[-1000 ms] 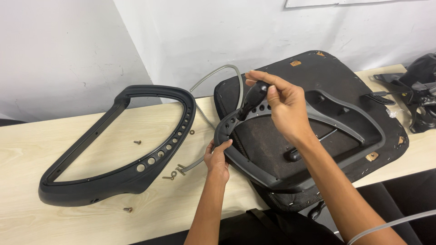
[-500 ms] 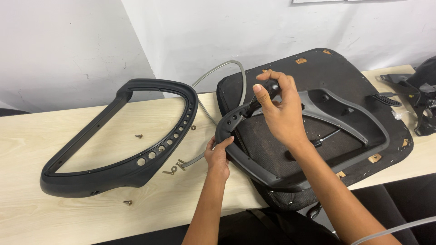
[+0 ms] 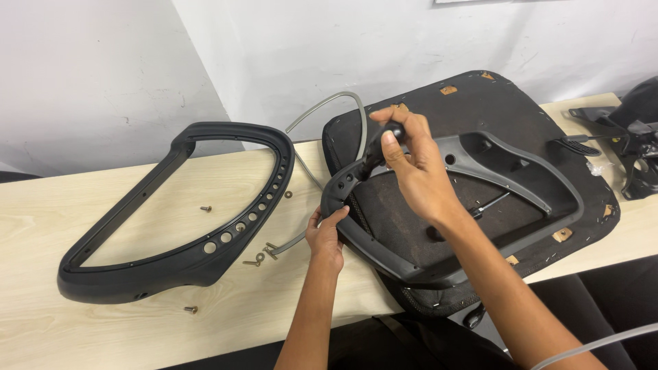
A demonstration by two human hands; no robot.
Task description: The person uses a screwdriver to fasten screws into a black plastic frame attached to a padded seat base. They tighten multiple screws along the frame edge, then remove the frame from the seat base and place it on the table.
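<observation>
The left hand (image 3: 326, 236) rests at the left corner of a dark grey moulded plastic seat frame (image 3: 493, 164), with its fingers curled against the frame's rounded lower edge. The right hand (image 3: 418, 175) is raised above the same corner; its fingers are closed around the black handle of a screwdriver (image 3: 384, 140), which stands tilted with its lower end at the frame.

The frame lies on the underside of a black upholstered seat cushion (image 3: 480, 103), face down, with fabric stapled around its border and small tan wooden patches visible near the edge. The cushion sits on a pale wood-grain counter (image 3: 82, 212) and overhangs the front edge toward the person.

Well to the left of the cushion, a black curved plastic backrest frame with a row of round holes (image 3: 171, 226) lies flat on the counter. A grey bent metal rod (image 3: 343, 109) arcs between the backrest frame and the cushion, its lower end near the left hand. Several small loose screws and washers (image 3: 257, 259) lie on the counter just beside the backrest frame; one screw (image 3: 205, 208) lies inside its opening and another (image 3: 190, 310) lies near the front edge. A black chair mechanism with levers (image 3: 630, 137) sits at the far right of the counter.
</observation>
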